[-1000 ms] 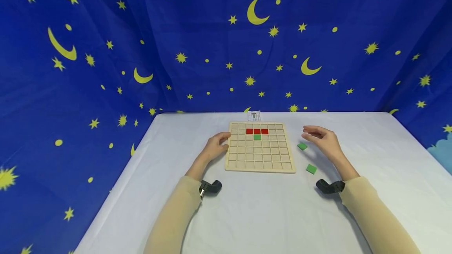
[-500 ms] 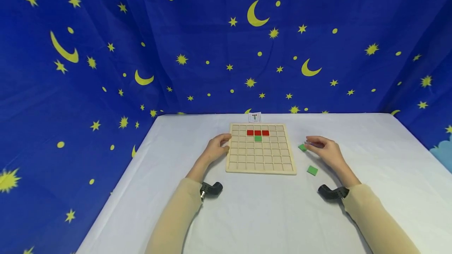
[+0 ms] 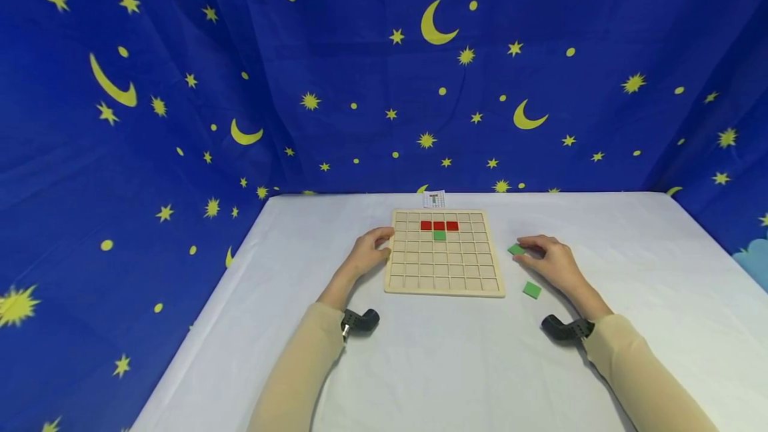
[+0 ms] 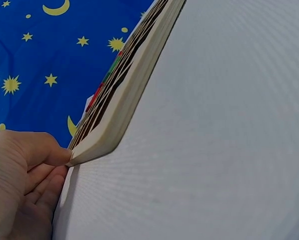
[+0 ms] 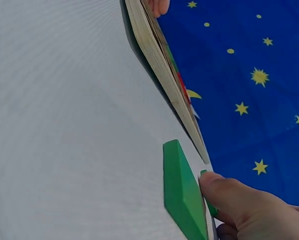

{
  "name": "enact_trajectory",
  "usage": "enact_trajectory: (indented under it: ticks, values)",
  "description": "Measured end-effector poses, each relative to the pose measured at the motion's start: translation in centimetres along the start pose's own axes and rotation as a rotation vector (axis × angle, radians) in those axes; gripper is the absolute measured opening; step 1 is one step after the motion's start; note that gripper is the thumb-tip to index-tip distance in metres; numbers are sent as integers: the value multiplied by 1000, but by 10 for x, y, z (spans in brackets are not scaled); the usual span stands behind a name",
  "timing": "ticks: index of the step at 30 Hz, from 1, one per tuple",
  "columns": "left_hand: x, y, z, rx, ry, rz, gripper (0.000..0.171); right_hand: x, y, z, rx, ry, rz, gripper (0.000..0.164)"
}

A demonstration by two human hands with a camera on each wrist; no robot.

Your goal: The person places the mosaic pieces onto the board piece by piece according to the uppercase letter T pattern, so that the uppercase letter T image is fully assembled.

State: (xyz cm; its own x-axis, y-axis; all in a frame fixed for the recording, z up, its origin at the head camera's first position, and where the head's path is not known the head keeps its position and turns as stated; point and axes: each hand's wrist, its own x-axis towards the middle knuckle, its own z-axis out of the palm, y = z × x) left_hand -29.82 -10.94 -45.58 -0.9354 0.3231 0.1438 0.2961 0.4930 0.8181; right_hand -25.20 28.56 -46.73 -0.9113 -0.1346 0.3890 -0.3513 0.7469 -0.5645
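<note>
A light wooden grid board (image 3: 444, 265) lies on the table. Three red tiles (image 3: 439, 226) form a row in it, and a green tile (image 3: 440, 236) sits under the middle one. My left hand (image 3: 367, 251) holds the board's left edge with bent fingers and thumb; the left wrist view shows the thumb (image 4: 52, 152) at its corner. Right of the board, my right hand (image 3: 555, 264) pinches a loose green tile (image 3: 515, 249) at table level between thumb and fingers. Another loose green tile (image 3: 531, 290) lies nearer, below that hand; it looks large in the right wrist view.
Behind the board lies a small printed card (image 3: 434, 199) with a T shape on a grid. White cloth covers the table (image 3: 444, 365). A blue curtain (image 3: 360, 52) with yellow stars and moons hangs at the back and sides. Black wrist mounts (image 3: 564, 329) stick out near both sleeves.
My right hand has come down to the farther loose green tile, and its thumb and fingers have closed on it. My left hand stays at the board's edge.
</note>
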Motion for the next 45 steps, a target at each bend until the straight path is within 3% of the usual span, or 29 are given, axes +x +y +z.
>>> enact_trajectory:
  ticks: [7, 14, 18, 25, 45]
  values:
    - [0, 1, 0, 0, 2, 4, 46, 0, 2, 2, -5, 36, -7, 30]
    - [1, 0, 0, 2, 3, 5, 46, 5, -1, -8, 83, 25, 55, 33]
    - [0, 0, 0, 6, -2, 7, 46, 14, -9, -21, 131, 12, 80, 38]
    - [0, 1, -1, 11, 4, 2, 46, 34, -26, -31, 119, 26, 96, 40]
    - [1, -2, 0, -5, 1, 0, 47, 58, -88, 17, 268, -165, -22, 40]
